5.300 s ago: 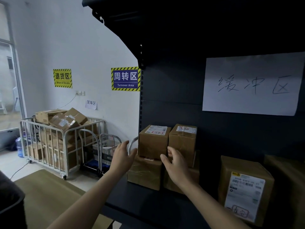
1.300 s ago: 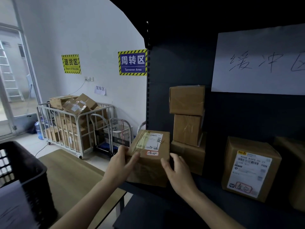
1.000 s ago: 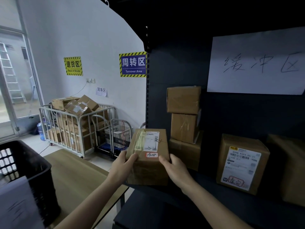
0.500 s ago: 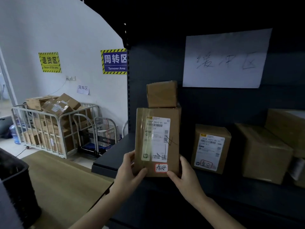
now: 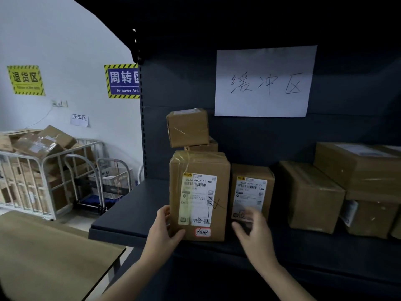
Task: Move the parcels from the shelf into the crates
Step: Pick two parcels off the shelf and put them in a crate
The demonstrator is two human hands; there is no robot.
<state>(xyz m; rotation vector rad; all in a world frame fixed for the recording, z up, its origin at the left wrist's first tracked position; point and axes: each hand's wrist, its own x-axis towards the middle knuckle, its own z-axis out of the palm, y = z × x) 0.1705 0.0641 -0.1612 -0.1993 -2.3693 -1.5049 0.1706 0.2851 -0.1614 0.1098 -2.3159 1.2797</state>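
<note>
A tall brown parcel (image 5: 199, 196) with a white shipping label and a red-edged sticker stands upright at the front of the dark shelf (image 5: 130, 209). My left hand (image 5: 162, 231) grips its lower left corner, thumb on the front face. My right hand (image 5: 253, 231) hovers just right of the parcel, fingers loosely spread and blurred, off the box. Behind it stands a stack topped by a small brown box (image 5: 187, 127). A labelled parcel (image 5: 251, 192) stands to the right. No crate is in view.
More brown boxes (image 5: 312, 196) and a stacked pair (image 5: 364, 183) fill the shelf's right side. A wooden table (image 5: 50, 255) lies at lower left. A metal cage cart (image 5: 39, 170) of cartons and a trolley (image 5: 104, 187) stand by the wall.
My right hand has let go of the parcel's lower right corner and drifted right. The parcel now stands on the shelf edge, held by my left hand only. The black crate left the view.
</note>
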